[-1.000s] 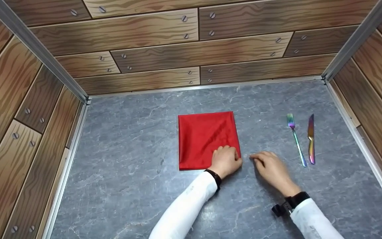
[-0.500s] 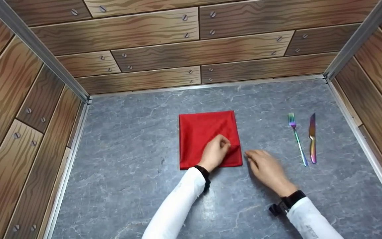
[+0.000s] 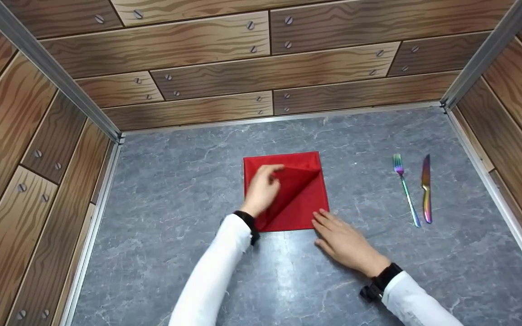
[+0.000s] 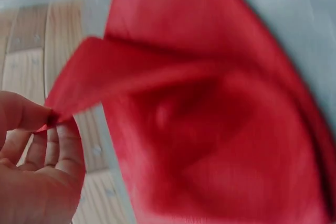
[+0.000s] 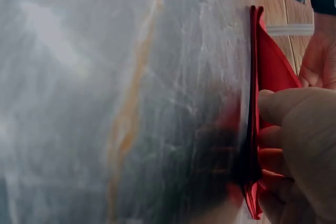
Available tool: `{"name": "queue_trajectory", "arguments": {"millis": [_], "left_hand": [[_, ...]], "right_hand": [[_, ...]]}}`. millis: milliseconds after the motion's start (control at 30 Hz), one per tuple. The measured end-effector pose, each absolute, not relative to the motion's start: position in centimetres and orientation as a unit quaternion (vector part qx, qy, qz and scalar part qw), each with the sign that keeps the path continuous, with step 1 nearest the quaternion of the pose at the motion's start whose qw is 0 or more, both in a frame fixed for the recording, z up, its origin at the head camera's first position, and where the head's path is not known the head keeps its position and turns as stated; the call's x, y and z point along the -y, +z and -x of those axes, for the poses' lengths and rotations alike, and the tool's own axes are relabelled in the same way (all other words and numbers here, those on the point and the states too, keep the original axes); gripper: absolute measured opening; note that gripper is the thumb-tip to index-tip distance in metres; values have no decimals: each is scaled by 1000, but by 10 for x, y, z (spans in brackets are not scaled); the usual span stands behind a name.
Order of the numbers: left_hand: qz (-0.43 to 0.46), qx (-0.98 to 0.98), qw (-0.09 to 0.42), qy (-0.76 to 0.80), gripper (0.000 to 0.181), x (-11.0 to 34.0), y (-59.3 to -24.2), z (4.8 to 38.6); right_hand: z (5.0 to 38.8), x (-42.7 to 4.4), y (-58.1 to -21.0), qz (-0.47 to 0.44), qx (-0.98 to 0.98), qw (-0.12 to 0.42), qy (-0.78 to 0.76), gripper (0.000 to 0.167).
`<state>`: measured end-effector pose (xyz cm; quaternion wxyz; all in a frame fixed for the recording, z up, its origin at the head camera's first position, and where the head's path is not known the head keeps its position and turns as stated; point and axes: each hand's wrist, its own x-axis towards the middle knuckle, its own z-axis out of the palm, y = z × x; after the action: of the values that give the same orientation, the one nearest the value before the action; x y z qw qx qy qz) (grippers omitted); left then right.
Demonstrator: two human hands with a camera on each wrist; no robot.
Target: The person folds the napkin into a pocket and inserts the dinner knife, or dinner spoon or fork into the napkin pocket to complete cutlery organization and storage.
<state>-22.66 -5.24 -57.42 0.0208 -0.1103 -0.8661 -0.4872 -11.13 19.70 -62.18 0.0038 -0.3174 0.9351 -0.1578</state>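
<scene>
In the head view, a wristband [image 3: 248,224] hides one corner of the red cloth [image 3: 302,208].

I have a red, softly shining square of layered fabric [image 3: 299,203] lying near the centre of the head view. Its top layer is peeled back, the corner pinched in my left hand [image 3: 262,190] toward the square's upper left, leaving a diagonal fold from upper right to lower left; at the lower right, the layer beneath lies flat under my right hand's fingertips [image 3: 317,215].
</scene>
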Motion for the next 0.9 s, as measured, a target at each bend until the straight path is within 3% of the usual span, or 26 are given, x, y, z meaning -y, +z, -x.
{"name": "queue_trajectory", "arguments": {"millis": [267,567,900], "left_hand": [[82,882,16,-464,28,85,-577,255],[81,899,-23,-429,32,101,-583,266],[73,916,-22,-394,36,113,-590,272]], "right_hand": [[111,-196,-623,321,-934,-6,-156,53],[111,-196,-625,317,-934,-1,-166,52],[114,-194,-626,325,-931,-17,-164,49]]}}
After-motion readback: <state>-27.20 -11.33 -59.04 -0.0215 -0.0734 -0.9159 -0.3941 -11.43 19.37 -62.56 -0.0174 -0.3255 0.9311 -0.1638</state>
